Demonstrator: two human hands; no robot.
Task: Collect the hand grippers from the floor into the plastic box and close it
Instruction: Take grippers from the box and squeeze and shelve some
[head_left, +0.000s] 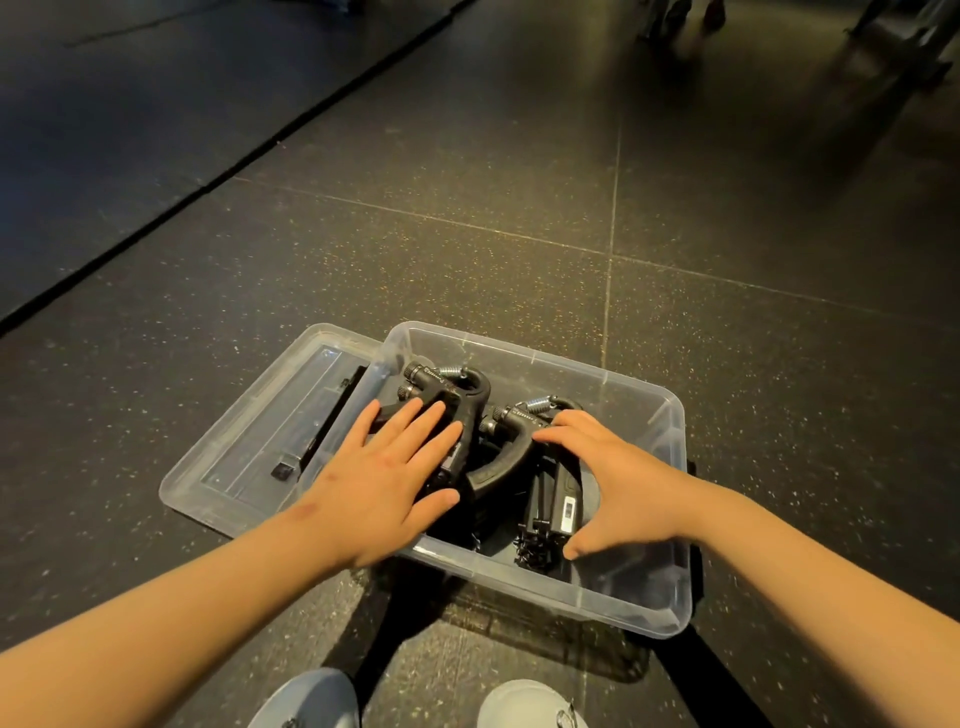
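A clear plastic box (644, 597) stands open on the dark floor in front of me. Several black hand grippers with steel springs are piled inside it. My left hand (395, 467) lies flat with straight fingers on the top left hand gripper (452, 395). My right hand (613, 478) arches over the right hand gripper (519, 436), fingertips on its upper part and thumb down near the lower end of its handle. The box's clear lid (249, 447) lies flat on the floor, touching the box's left side.
Dark speckled floor tiles surround the box. A raised dark mat edge (208, 182) runs diagonally at the far left. My two light shoes (311, 701) are at the bottom edge. Furniture legs (675, 15) stand at the far top right.
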